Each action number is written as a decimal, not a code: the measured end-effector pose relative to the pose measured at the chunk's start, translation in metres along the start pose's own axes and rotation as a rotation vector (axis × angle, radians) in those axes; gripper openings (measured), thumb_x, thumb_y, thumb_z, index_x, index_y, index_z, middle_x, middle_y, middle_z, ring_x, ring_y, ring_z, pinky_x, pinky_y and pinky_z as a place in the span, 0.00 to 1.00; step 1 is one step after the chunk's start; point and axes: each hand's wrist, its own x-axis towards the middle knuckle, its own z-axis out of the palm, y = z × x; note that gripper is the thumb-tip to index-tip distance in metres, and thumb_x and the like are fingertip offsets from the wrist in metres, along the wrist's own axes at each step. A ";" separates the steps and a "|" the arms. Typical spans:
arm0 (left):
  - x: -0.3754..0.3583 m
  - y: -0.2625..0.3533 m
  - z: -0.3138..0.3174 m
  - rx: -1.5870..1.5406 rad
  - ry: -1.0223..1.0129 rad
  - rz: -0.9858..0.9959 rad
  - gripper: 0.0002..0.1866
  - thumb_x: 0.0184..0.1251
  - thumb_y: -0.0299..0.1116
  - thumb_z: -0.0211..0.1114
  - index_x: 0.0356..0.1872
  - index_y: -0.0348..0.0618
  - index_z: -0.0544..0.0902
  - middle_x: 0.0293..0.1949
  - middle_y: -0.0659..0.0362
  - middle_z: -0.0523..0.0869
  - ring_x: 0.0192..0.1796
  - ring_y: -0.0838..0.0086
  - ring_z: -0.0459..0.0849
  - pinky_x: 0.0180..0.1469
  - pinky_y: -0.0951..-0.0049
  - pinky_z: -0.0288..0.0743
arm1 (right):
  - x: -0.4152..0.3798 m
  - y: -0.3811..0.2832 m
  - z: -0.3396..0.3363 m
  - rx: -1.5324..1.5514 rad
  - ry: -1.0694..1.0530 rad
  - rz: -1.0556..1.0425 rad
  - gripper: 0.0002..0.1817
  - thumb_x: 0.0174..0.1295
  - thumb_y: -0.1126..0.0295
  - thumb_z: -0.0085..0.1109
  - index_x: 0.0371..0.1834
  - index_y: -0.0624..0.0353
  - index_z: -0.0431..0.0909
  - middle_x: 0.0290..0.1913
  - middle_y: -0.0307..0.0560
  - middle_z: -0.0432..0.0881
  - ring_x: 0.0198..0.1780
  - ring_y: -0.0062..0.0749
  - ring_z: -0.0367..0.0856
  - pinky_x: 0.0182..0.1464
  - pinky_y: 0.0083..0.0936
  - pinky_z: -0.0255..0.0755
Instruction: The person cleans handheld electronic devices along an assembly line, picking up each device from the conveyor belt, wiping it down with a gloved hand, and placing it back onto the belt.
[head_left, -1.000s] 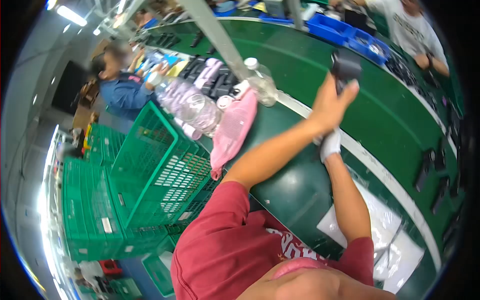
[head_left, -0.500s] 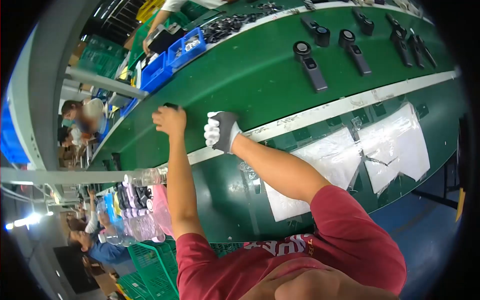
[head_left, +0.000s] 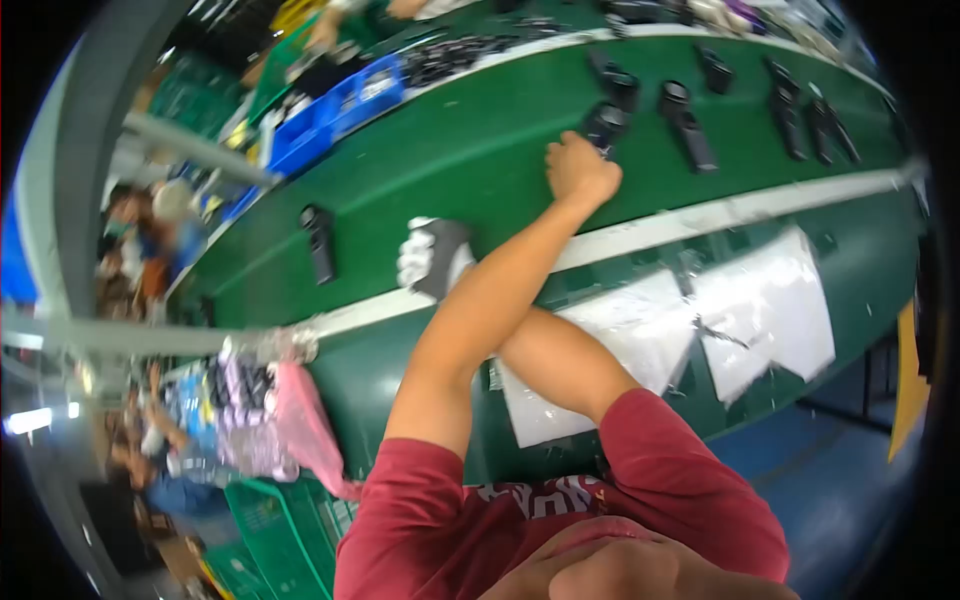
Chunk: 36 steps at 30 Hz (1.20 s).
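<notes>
Green belt [head_left: 480,160] runs across the desk, and on it the bare left hand [head_left: 580,170], its arm crossed over the right arm, rests with fingers curled down on a black handheld device [head_left: 605,122] lying flat among several like ones [head_left: 685,120]. Gloved in white and grey, the right hand [head_left: 432,255] sits at the belt's white edge strip [head_left: 700,215] with fingers bunched into a loose fist, holding nothing visible, and another black device [head_left: 320,240] lies to its left on the belt. Clear plastic bags [head_left: 760,310] lie flat on the desk nearer the person.

belt [head_left: 470,170] open left of left hand [head_left: 580,170] | devices [head_left: 685,125] crowd right
</notes>
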 end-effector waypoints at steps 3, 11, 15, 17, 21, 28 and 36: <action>0.003 -0.035 -0.026 -0.281 0.021 0.161 0.29 0.54 0.21 0.70 0.56 0.23 0.66 0.36 0.41 0.87 0.34 0.54 0.91 0.34 0.60 0.87 | 0.004 -0.004 -0.002 -0.034 -0.066 0.086 0.25 0.74 0.56 0.41 0.14 0.43 0.68 0.15 0.31 0.65 0.22 0.23 0.63 0.35 0.28 0.62; -0.113 -0.138 -0.177 -0.844 0.207 0.327 0.54 0.64 0.22 0.68 0.82 0.45 0.38 0.39 0.53 0.82 0.27 0.71 0.84 0.27 0.70 0.81 | 0.010 0.017 0.010 -0.453 0.327 -0.480 0.23 0.73 0.42 0.47 0.37 0.51 0.78 0.25 0.36 0.75 0.33 0.28 0.76 0.38 0.32 0.72; -0.159 -0.215 -0.192 -0.536 0.387 0.352 0.56 0.62 0.23 0.71 0.84 0.57 0.42 0.35 0.54 0.84 0.35 0.67 0.86 0.42 0.66 0.81 | 0.023 0.024 0.042 -0.497 0.566 -0.342 0.19 0.73 0.57 0.45 0.23 0.50 0.70 0.17 0.35 0.66 0.18 0.27 0.66 0.21 0.28 0.62; -0.180 -0.237 -0.197 -0.598 0.330 0.092 0.55 0.61 0.25 0.74 0.84 0.53 0.46 0.33 0.57 0.85 0.35 0.72 0.83 0.47 0.70 0.78 | 0.017 0.016 0.043 -0.468 0.504 -0.179 0.20 0.74 0.56 0.46 0.20 0.47 0.67 0.16 0.31 0.61 0.17 0.23 0.59 0.20 0.26 0.52; -0.207 -0.262 -0.200 -0.458 0.288 -0.053 0.58 0.56 0.26 0.77 0.84 0.55 0.48 0.37 0.49 0.88 0.40 0.60 0.88 0.52 0.65 0.79 | 0.030 0.004 0.036 -1.457 0.856 -0.659 0.21 0.75 0.49 0.54 0.29 0.51 0.74 0.27 0.44 0.75 0.29 0.36 0.75 0.34 0.36 0.68; -0.220 -0.261 -0.189 -0.391 0.103 0.014 0.47 0.56 0.24 0.76 0.77 0.43 0.61 0.47 0.34 0.87 0.51 0.38 0.85 0.55 0.51 0.78 | 0.036 0.090 0.082 -3.129 0.899 0.112 0.17 0.76 0.56 0.48 0.45 0.60 0.78 0.45 0.57 0.83 0.49 0.56 0.84 0.48 0.46 0.76; -0.220 -0.272 -0.207 -0.339 -0.051 0.173 0.54 0.56 0.19 0.72 0.82 0.60 0.54 0.62 0.39 0.82 0.61 0.39 0.81 0.62 0.52 0.77 | 0.026 0.045 0.077 -1.322 0.945 0.132 0.09 0.67 0.69 0.57 0.43 0.60 0.85 0.37 0.45 0.85 0.39 0.33 0.86 0.44 0.27 0.81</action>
